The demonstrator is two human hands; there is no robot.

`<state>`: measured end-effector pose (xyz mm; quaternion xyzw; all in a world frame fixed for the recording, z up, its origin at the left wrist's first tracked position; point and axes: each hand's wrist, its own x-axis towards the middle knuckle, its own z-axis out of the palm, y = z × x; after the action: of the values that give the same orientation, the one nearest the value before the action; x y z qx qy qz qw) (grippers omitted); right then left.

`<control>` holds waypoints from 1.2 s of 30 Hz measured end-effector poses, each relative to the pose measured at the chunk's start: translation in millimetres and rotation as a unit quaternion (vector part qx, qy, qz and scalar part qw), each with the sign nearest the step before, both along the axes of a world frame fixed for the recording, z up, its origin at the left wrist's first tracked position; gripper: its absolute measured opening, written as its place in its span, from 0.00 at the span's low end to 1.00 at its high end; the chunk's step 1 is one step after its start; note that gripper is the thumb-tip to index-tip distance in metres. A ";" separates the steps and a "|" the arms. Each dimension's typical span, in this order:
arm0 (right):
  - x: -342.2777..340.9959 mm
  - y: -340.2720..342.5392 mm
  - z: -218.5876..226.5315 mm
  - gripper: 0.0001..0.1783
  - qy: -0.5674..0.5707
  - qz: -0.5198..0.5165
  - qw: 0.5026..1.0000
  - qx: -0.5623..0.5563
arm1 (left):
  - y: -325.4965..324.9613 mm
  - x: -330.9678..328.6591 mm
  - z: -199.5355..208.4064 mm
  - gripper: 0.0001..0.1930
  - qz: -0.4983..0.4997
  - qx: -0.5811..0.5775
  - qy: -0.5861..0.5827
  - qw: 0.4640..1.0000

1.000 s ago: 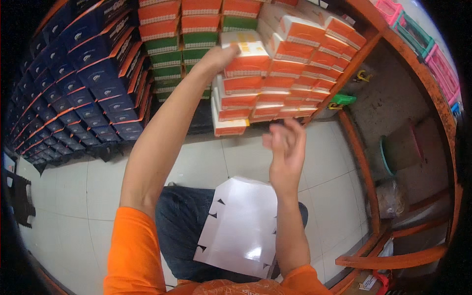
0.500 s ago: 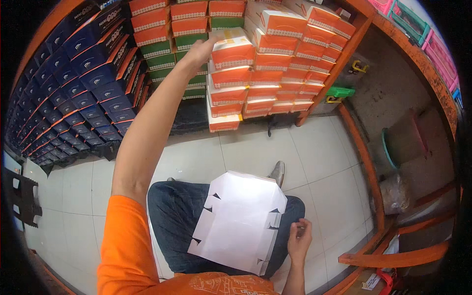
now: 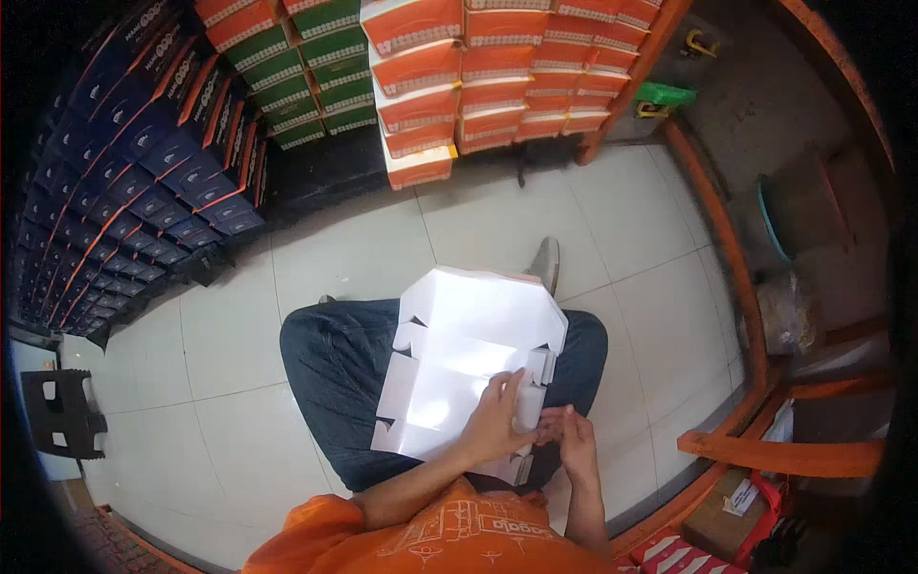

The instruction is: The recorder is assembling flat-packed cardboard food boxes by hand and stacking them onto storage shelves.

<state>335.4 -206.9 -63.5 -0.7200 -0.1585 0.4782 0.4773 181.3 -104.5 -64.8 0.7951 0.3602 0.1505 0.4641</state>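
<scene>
A flat white cardboard box blank [image 3: 449, 354] with slots and notched side flaps lies across my lap, its far corners cut at a slant. Edges of more card show beneath its far side. My left hand [image 3: 497, 419] reaches over it to the right edge, fingers and thumb closed about a side flap that is folded up. My right hand [image 3: 572, 442] is at the same flap from the outer side, its fingertips bent against the edge and close to my left thumb. Part of the flap is hidden behind the fingers.
Stacks of orange-and-white boxes [image 3: 497, 67] stand ahead, with green boxes [image 3: 277, 72] beside them and dark blue boxes [image 3: 124, 163] at left. A black stool [image 3: 59, 413] stands far left. An orange frame [image 3: 784, 454] edges the right side, near a brown carton [image 3: 717, 507].
My left hand has come down from the top of the orange box stack to the blank's right flap. The flap now stands folded up. My right hand has moved in against it. The view has tilted down.
</scene>
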 end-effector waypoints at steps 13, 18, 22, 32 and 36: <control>-46.2 -3.0 68.0 0.28 -0.278 0.157 0.879 0.354 | 21.0 -34.5 66.4 0.14 0.213 -0.284 -0.232 0.906; -44.2 17.8 85.7 0.26 -0.508 0.148 0.797 0.290 | 30.5 -27.5 111.4 0.16 0.167 -0.190 -0.226 0.941; -27.1 32.7 118.8 0.17 -0.517 0.248 0.736 0.361 | 42.3 -31.9 106.6 0.19 0.133 -0.237 -0.288 0.918; -43.3 53.0 126.5 0.12 -0.561 0.145 0.786 0.216 | 25.3 -13.2 103.3 0.28 0.035 -0.013 -0.094 0.995; -33.0 57.7 105.8 0.12 -0.233 0.135 0.935 0.230 | 49.7 -28.1 121.3 0.33 -0.092 0.045 -0.236 0.966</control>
<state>302.4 -149.2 42.3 -0.6535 -0.4667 0.3078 0.5103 153.2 -54.8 56.6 0.7869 0.1589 0.3070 0.5112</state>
